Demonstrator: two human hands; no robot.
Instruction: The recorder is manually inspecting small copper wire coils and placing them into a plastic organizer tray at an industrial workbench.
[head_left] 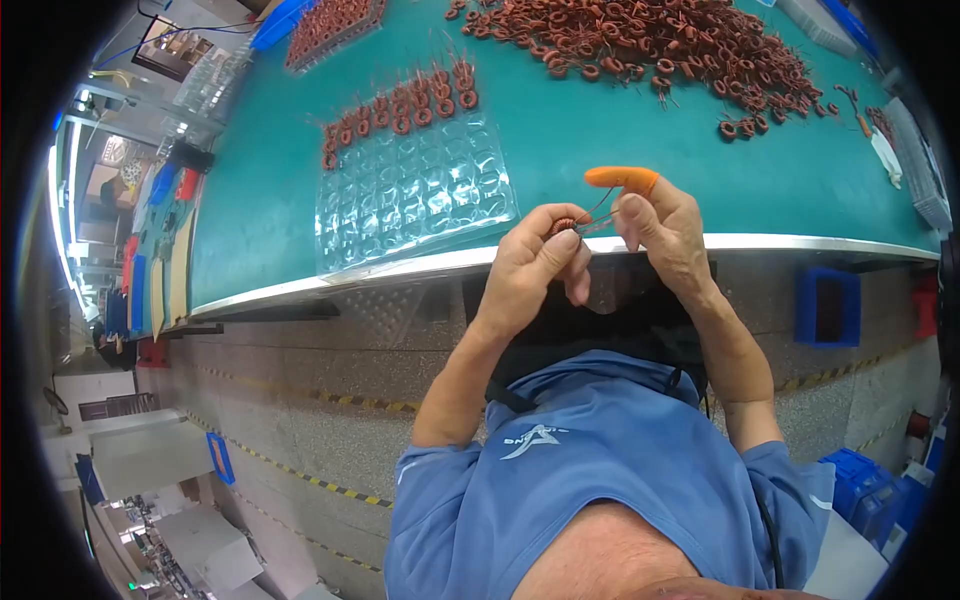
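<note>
My left hand (535, 255) pinches a small copper-wound ring coil (565, 228) between thumb and fingers, just over the table's front edge. Thin wire leads (598, 222) stick out from the coil to the right. At their far ends is my right hand (660, 220), its thumb and curled fingers closed on the leads. An orange finger cot (622, 178) covers its index finger, which stretches out above the wires. Left of my hands lies a clear plastic tray (400, 205) with round pockets. Rows of upright coils (405, 108) fill its far part.
A big heap of loose coils (640, 40) spreads over the far side of the green table (570, 130). Another filled tray (335, 30) stands at the far left. Pliers with orange handles (860, 120) and stacked clear trays (915, 165) lie at the right.
</note>
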